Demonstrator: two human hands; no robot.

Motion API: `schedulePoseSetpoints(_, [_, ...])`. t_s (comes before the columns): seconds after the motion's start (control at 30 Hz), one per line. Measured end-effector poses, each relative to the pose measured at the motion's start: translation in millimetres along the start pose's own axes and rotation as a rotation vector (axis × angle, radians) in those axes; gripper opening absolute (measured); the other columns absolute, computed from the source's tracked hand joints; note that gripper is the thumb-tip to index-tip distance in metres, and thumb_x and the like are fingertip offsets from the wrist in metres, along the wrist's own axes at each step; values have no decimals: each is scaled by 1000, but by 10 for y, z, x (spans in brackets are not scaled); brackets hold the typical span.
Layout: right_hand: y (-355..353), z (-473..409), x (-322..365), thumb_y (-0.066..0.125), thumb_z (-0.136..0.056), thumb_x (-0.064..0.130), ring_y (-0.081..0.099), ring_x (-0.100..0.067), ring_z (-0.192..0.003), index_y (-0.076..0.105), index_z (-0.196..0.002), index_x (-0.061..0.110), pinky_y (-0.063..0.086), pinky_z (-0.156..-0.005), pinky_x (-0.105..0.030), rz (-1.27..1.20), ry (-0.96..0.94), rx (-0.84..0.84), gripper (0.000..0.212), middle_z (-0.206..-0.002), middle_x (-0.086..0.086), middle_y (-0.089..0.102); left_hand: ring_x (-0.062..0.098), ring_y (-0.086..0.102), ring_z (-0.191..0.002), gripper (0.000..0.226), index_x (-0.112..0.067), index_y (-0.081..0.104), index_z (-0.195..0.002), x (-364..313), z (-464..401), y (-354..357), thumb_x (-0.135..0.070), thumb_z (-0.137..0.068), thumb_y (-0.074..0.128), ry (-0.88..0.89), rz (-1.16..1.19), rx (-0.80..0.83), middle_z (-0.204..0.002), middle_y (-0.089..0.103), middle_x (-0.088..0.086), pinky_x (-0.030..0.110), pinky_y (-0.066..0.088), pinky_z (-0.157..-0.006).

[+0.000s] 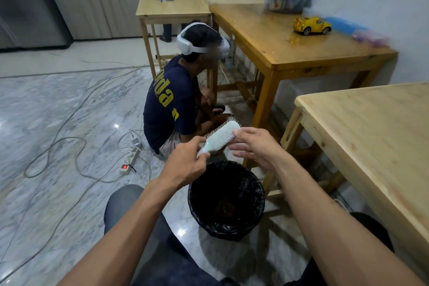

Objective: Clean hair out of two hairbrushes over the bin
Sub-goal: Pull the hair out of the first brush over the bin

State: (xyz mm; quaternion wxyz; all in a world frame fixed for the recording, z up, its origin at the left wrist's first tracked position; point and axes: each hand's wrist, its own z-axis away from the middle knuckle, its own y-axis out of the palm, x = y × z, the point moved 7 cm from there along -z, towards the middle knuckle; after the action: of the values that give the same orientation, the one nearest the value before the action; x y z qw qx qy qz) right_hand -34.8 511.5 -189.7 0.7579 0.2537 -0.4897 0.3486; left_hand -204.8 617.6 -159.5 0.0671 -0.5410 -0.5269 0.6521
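I see a crouching person mid-frame behind the hairbrush. My left hand fingers grip its handle; my right hand fingers spread loosely beside the bristles, above the black-lined bin, contents unclear.

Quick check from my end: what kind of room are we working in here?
Probably an indoor room set up for recording household tasks, not a lived-in bathroom: plain wooden tables along the wall, cables and a power strip across the marble floor, and another person wearing a headset crouched nearby.
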Motion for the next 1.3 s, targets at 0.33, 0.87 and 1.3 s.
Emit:
schedulePoseSetpoints(0.33, [-588, 282, 737, 72, -95, 15, 78, -17, -77, 67, -120, -2, 62, -71, -28, -142, -216, -280, 30, -94, -14, 78, 21, 68, -97, 38, -11, 65, -126, -859, -273, -157, -17, -88, 66, 168, 67, -54, -113, 73, 6, 42, 56, -87])
schedulePoseSetpoints(0.87, [-3136, 1843, 1034, 74, -89, 8, 69, -24, -66, 69, -92, 1, 64, -78, -36, -241, -310, -921, 9, -88, -11, 66, 18, 60, -79, 28, -12, 76, -112, -3270, -555, 1076, -28, -90, 69, 491, 83, 62, -98, 68, 3, 35, 50, -65])
schedulePoseSetpoints(1.3, [-4735, 2547, 471, 73, -89, 11, 73, -22, -67, 75, -97, 3, 65, -79, -42, -151, -175, -1268, 12, -80, -11, 73, 28, 58, -93, 24, -7, 68, -104, -4600, -452, 2447, -26, -92, 60, 666, -22, 305, -105, 59, 10, 40, 49, -74])
